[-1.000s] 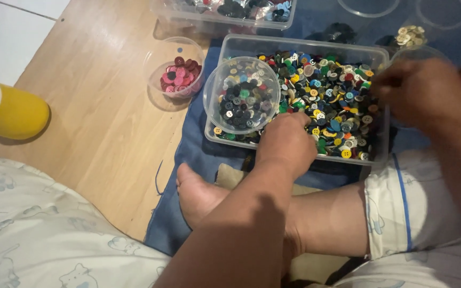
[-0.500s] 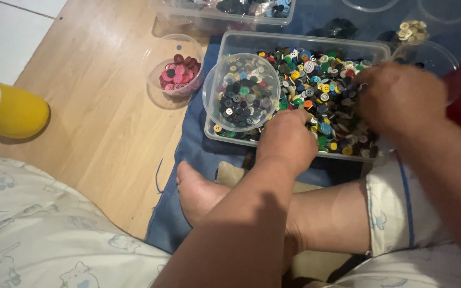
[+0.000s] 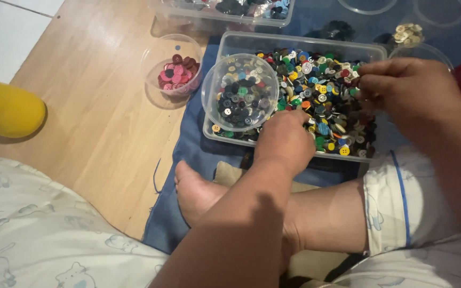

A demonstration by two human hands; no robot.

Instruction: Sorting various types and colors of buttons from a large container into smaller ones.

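Clear rectangular tub (image 3: 372, 52) sitting on blue cloth (image 3: 188, 154), holding mixed coloured buttons (image 3: 326, 101). Round clear bowl (image 3: 239, 92) of dark buttons resting in tub's left end. Left hand (image 3: 285, 140) lying on tub's front edge, fingers hidden, cannot tell. Right hand (image 3: 409, 95) hovering over buttons, fingers pinching together. Small cup of pink buttons (image 3: 176, 70) and yellow mug (image 3: 7, 109) standing on wood floor (image 3: 92, 106).

The buttons (image 3: 321, 101) look like glossy plastic and are held in a clear, smooth plastic tray (image 3: 294, 41). A wood-grain floor (image 3: 97, 122) with a matt finish is seen beside a blue cloth (image 3: 188, 154). The yellow cup (image 3: 7, 109) appears smooth and shiny.
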